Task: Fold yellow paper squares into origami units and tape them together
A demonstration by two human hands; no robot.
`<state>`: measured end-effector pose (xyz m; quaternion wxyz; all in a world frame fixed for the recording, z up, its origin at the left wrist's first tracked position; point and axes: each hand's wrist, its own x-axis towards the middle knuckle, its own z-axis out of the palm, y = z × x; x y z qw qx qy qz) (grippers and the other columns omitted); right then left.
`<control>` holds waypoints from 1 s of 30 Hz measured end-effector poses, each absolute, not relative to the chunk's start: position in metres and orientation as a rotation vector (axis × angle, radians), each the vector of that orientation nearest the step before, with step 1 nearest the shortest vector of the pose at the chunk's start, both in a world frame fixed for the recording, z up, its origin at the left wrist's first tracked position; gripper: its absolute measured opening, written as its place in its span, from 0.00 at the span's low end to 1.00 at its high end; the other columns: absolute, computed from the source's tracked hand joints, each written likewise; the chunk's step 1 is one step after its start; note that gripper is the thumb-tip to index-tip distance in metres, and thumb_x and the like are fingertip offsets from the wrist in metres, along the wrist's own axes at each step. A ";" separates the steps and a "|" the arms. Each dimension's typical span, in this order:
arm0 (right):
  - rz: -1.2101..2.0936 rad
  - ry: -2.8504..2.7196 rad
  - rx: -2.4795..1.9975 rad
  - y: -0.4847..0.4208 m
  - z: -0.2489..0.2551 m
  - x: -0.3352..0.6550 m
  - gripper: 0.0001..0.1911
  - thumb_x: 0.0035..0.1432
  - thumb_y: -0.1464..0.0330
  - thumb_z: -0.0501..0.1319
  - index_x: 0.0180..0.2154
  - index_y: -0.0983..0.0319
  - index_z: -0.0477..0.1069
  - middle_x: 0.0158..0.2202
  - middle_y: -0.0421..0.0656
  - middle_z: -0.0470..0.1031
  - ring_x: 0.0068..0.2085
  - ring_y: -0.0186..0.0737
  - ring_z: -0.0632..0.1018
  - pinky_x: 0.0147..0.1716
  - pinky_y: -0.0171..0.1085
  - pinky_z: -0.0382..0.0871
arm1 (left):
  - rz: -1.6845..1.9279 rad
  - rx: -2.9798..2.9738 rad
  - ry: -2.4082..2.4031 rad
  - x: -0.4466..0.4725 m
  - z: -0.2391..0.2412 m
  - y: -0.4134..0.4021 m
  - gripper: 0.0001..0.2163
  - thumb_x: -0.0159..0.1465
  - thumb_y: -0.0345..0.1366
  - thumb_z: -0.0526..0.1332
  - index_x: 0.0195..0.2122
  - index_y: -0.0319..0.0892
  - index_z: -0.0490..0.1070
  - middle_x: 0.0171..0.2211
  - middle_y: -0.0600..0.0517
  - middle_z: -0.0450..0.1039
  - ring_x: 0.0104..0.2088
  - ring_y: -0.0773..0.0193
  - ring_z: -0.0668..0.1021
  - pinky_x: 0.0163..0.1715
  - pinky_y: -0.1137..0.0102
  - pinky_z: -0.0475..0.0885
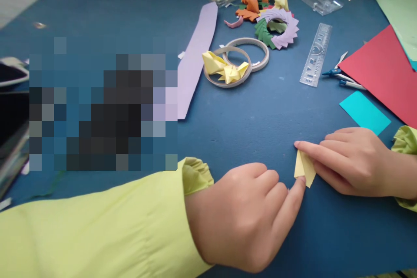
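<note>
Blue surface, wall behind. Right hand lies flat, forefinger stretched along a small folded yellow paper, pressing it down. Left hand loosely curled, forefinger tip on the paper's lower corner; neither grip pinches it, both press. Paper sits at front right, between the hands. Cyan square just behind right hand, red sheet beyond. Further back: ruler, compass, two tape rings with crumpled yellow paper, lilac strip, folded paper wreath
</note>
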<state>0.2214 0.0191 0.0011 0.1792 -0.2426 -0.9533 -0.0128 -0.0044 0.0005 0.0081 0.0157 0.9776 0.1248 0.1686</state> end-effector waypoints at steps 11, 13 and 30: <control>-0.069 -2.701 -0.692 0.019 0.001 0.221 0.13 0.63 0.71 0.52 0.47 0.70 0.66 0.24 0.42 0.74 0.23 0.36 0.73 0.22 0.37 0.60 | 0.616 2.920 0.421 0.002 0.013 0.008 0.13 0.64 0.25 0.48 0.39 0.32 0.72 0.26 0.47 0.72 0.29 0.62 0.75 0.26 0.67 0.73; -0.075 -2.694 -0.709 0.019 0.000 0.221 0.14 0.63 0.72 0.51 0.48 0.70 0.66 0.23 0.41 0.73 0.23 0.35 0.72 0.22 0.36 0.59 | 0.618 2.934 0.434 0.002 0.011 0.008 0.13 0.63 0.25 0.48 0.36 0.34 0.73 0.25 0.48 0.72 0.27 0.63 0.74 0.23 0.67 0.72; -0.111 -2.575 -0.686 0.018 0.001 0.217 0.06 0.60 0.73 0.57 0.30 0.65 0.68 0.21 0.40 0.69 0.22 0.33 0.65 0.23 0.36 0.56 | 0.730 2.991 0.713 0.001 0.007 0.007 0.11 0.63 0.26 0.51 0.36 0.32 0.72 0.21 0.51 0.70 0.23 0.63 0.71 0.21 0.67 0.69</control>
